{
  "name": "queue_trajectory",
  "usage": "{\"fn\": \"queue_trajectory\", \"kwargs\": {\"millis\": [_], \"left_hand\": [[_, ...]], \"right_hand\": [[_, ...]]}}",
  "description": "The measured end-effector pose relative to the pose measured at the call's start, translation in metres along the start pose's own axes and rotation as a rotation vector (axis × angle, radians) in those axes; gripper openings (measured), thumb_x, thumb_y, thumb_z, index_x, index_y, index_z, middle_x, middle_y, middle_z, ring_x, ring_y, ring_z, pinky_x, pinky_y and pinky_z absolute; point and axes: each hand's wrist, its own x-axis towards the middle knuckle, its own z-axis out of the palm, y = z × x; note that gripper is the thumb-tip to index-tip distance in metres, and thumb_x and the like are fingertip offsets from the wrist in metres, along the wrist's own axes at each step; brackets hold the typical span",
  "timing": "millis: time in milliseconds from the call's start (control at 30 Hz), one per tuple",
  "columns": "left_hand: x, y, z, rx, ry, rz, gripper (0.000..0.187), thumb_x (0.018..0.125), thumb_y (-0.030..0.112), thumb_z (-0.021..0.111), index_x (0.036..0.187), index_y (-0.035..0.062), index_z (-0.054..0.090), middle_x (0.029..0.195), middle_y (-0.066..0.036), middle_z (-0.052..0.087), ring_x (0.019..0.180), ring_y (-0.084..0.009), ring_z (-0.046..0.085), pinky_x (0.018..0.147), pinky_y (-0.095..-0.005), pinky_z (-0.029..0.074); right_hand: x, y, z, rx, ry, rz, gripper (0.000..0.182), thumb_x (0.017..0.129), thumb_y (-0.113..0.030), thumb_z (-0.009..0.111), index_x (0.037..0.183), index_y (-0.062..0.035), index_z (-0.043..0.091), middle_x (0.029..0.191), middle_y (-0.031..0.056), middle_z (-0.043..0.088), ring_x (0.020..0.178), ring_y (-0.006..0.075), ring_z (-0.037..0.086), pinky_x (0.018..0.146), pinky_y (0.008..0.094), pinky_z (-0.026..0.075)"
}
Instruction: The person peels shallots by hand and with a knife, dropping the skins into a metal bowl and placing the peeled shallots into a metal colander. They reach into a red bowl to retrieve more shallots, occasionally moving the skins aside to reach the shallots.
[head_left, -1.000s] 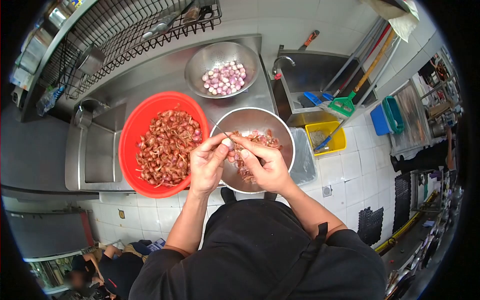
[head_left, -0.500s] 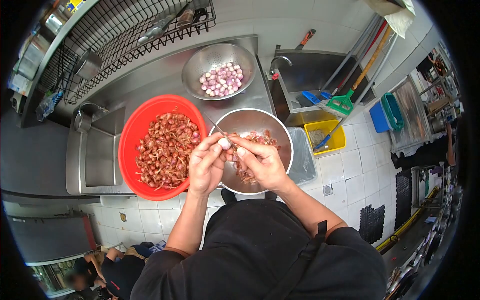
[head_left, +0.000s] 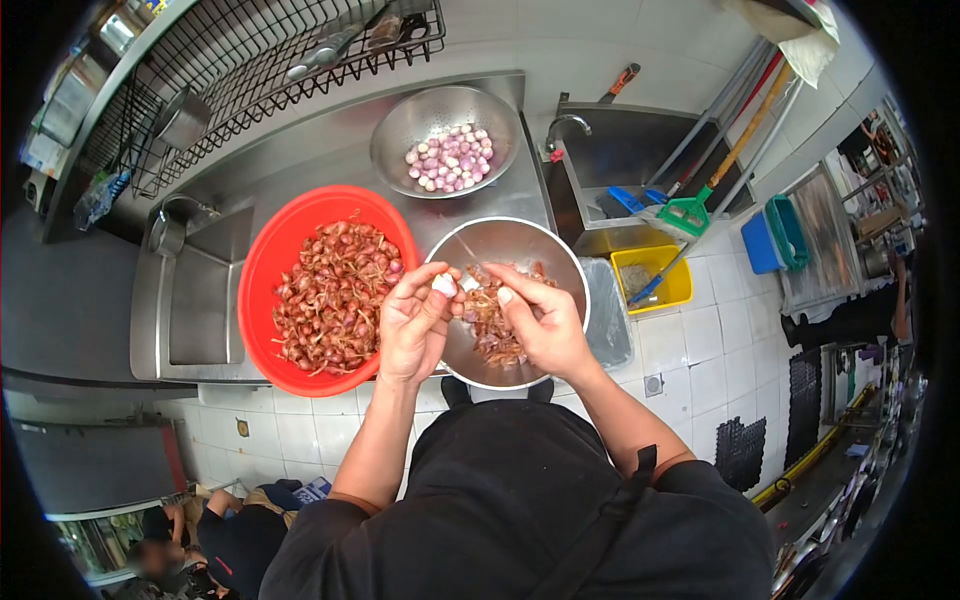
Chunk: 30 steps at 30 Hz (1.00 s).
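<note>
My left hand (head_left: 412,328) pinches a peeled shallot (head_left: 444,285), pale and shiny, between thumb and fingers. In my right hand (head_left: 550,328) is a small knife (head_left: 468,247); its thin blade points up and left, and its handle is mostly hidden by the fingers. Both hands are over a steel bowl (head_left: 573,270) that holds papery brown shallot skins (head_left: 495,335). To the left, a red basin (head_left: 262,335) is heaped with unpeeled shallots (head_left: 335,295). Beyond the bowl, a steel colander (head_left: 395,130) contains peeled purple-white shallots (head_left: 450,160).
A sink basin (head_left: 205,310) is at the left, a deeper sink (head_left: 640,140) at the right. Nearby stand a yellow bin (head_left: 680,283) and a green broom (head_left: 686,213). A wire rack (head_left: 240,85) hangs above the counter. Another person (head_left: 245,545) is at lower left.
The knife has come away from the shallot, and my right hand has shifted slightly right. The shallot in my left hand now shows a whiter surface. The camera view has shifted slightly.
</note>
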Motion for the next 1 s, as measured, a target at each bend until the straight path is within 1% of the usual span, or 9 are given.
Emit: {"fn": "queue_trajectory", "kwargs": {"millis": [67,133,167,267,400,600,767,900,1000], "left_hand": [[0.0,-0.002,-0.003,0.006,-0.014,0.01,0.031,0.094,0.002,0.063,0.125,-0.0008,0.058,0.114,-0.013,0.065,0.095,-0.0183,0.064,0.081,-0.0291,0.054],[-0.001,-0.002,-0.002,0.013,-0.029,0.019,0.031,0.094,0.002,0.063,0.125,-0.0006,0.059,0.114,-0.013,0.065,0.097,-0.0184,0.065,0.082,-0.0294,0.054],[-0.003,-0.002,0.0,0.036,-0.034,0.031,0.031,0.093,0.0,0.062,0.124,-0.0013,0.059,0.114,-0.013,0.066,0.098,-0.0181,0.065,0.083,-0.0297,0.054],[-0.003,0.0,0.004,0.107,-0.031,0.056,0.031,0.093,-0.002,0.062,0.123,-0.0028,0.06,0.112,-0.013,0.067,0.1,-0.0177,0.065,0.086,-0.0303,0.054],[-0.003,0.001,-0.001,0.249,-0.017,0.091,0.033,0.094,0.0,0.06,0.127,-0.0011,0.058,0.114,-0.013,0.066,0.1,-0.0187,0.064,0.09,-0.0313,0.053],[-0.003,-0.002,0.002,0.105,-0.027,0.085,0.033,0.095,0.001,0.058,0.127,-0.0043,0.057,0.116,-0.015,0.065,0.1,-0.0209,0.064,0.089,-0.0325,0.053],[-0.005,0.005,0.005,-0.03,-0.03,-0.007,0.033,0.096,0.002,0.056,0.128,-0.0045,0.056,0.112,-0.014,0.067,0.102,-0.0204,0.066,0.089,-0.0316,0.054],[-0.005,0.006,0.004,-0.061,-0.011,-0.05,0.033,0.097,0.002,0.055,0.13,-0.0031,0.055,0.114,-0.014,0.066,0.103,-0.0209,0.065,0.089,-0.0318,0.054],[-0.005,0.0,0.002,-0.001,0.003,-0.007,0.031,0.097,0.002,0.057,0.127,-0.0021,0.056,0.113,-0.012,0.066,0.102,-0.0203,0.066,0.088,-0.0309,0.054]], "right_hand": [[-0.003,-0.006,0.001,-0.081,-0.033,-0.13,0.038,0.097,-0.004,0.054,0.135,0.0009,0.056,0.104,0.0035,0.067,0.075,0.0016,0.052,0.071,0.0198,0.046],[-0.01,-0.013,0.001,-0.037,-0.137,0.097,0.04,0.097,-0.004,0.055,0.137,0.0018,0.053,0.12,0.0096,0.066,0.097,0.0081,0.061,0.088,0.0243,0.048],[-0.009,-0.011,0.003,-0.037,-0.135,0.097,0.04,0.097,-0.004,0.055,0.137,0.0018,0.053,0.12,0.0096,0.066,0.097,0.0081,0.061,0.088,0.0243,0.048],[-0.007,-0.01,0.01,-0.053,-0.131,-0.11,0.04,0.096,-0.004,0.055,0.135,0.0014,0.055,0.127,0.0152,0.065,0.12,0.0191,0.059,0.103,0.0318,0.044],[-0.006,-0.013,0.011,-0.083,-0.118,-0.116,0.037,0.096,-0.003,0.055,0.132,0.0013,0.058,0.124,0.0147,0.067,0.118,0.019,0.06,0.102,0.0312,0.045],[-0.008,-0.003,0.018,-0.04,-0.073,-0.074,0.036,0.096,-0.002,0.054,0.131,0.0016,0.059,0.123,0.0133,0.067,0.112,0.0156,0.062,0.098,0.0296,0.047],[-0.007,0.001,0.007,0.077,0.007,0.271,0.038,0.095,0.001,0.051,0.132,0.002,0.058,0.12,0.0108,0.068,0.11,0.0124,0.061,0.095,0.0264,0.047],[-0.001,0.006,0.001,-0.065,-0.009,-0.061,0.037,0.095,-0.001,0.053,0.131,0.0025,0.059,0.123,0.0141,0.067,0.112,0.0143,0.061,0.095,0.0276,0.047],[-0.004,-0.001,0.005,-0.139,0.052,-0.086,0.038,0.096,-0.001,0.053,0.133,0.0036,0.056,0.125,0.0159,0.065,0.113,0.0149,0.06,0.097,0.0288,0.046]]}}
